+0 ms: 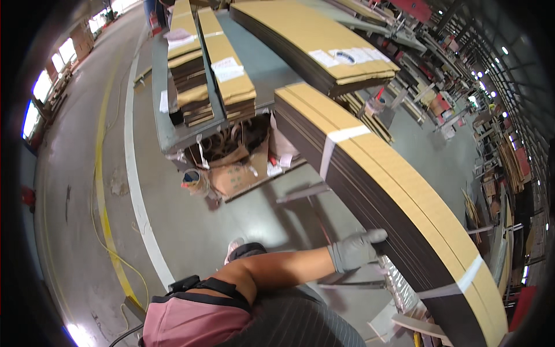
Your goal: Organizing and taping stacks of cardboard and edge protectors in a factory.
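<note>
A long stack of tan-topped, dark-edged boards runs from the upper middle to the lower right, bound with white bands. My left hand, in a grey glove, is at the near, dark side of this stack. Its thumb lies against the lower boards, and the fingers seem bent around the bottom edge, partly hidden there. The left arm reaches across from the lower left, out of a pink sleeve. My right hand does not show.
Ahead stands a grey table with two narrow board stacks and a wide stack carrying paper sheets. Below it sit cardboard and a bucket. Metal support arms jut out under the strapped stack. A yellow cable trails across the floor at left.
</note>
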The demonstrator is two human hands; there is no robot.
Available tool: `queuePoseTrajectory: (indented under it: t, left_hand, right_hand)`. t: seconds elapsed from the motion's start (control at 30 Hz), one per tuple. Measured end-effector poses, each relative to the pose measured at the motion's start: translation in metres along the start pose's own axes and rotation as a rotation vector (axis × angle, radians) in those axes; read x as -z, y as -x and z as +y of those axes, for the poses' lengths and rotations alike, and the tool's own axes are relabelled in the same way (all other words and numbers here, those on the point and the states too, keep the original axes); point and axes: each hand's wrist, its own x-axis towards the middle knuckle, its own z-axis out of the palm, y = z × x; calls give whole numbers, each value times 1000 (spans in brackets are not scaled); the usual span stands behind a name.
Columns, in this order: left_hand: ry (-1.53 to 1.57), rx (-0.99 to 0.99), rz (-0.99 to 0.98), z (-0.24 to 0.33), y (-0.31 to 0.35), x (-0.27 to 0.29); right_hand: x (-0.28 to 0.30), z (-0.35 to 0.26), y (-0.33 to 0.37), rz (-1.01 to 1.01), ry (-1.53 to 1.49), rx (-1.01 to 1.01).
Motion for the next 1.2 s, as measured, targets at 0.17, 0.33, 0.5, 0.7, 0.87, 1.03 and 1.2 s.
queuePoseTrajectory:
  t: [0.17,0.33,0.5,0.7,0.87,1.03,1.2]
  left_hand:
    - [-116,-174,1,110,-22,-12]
    - [-94,-319,94,267,-20,16]
    - [-489,-843,542,346,-36,36]
    - [-1260,-613,854,376,-40,25]
    - [-1747,-894,949,443,-64,56]
    - [-2607,-839,1279,491,-73,98]
    - [-2152,-1320,1030,482,-142,-6]
  right_hand:
    - [-74,4,88,-238,-280,-368]
    - [-189,-31,175,-556,-601,-814]
    - [-304,-102,239,-888,-821,-1095]
    - [-457,-293,237,-1605,-1391,-1088]
    - [-563,-249,201,-1664,-1033,-515]
    - [-637,-72,190,-2192,-475,-637]
    - [-658,-57,168,-2202,-79,-560]
